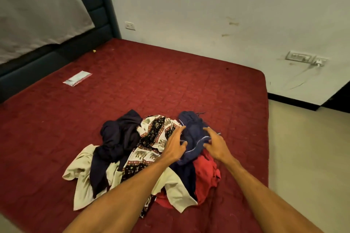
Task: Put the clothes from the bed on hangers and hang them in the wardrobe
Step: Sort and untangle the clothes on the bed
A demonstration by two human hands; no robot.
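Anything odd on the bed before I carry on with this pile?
A flat plastic packet lies alone on the mattress near the headboard, unrelated to the clothes pile. Brown stains mark the wall. No hangers in view.

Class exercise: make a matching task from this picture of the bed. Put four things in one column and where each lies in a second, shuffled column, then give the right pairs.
Things
1. elephant-print garment
2. red garment
3. plastic packet
4. navy garment with white piping

Places
A. between the left hand and the right hand
B. alone on the mattress, nearer the headboard
C. just left of the left hand
D. nearer the viewer than the right hand, beside its wrist

Pairs: 1-C, 2-D, 3-B, 4-A
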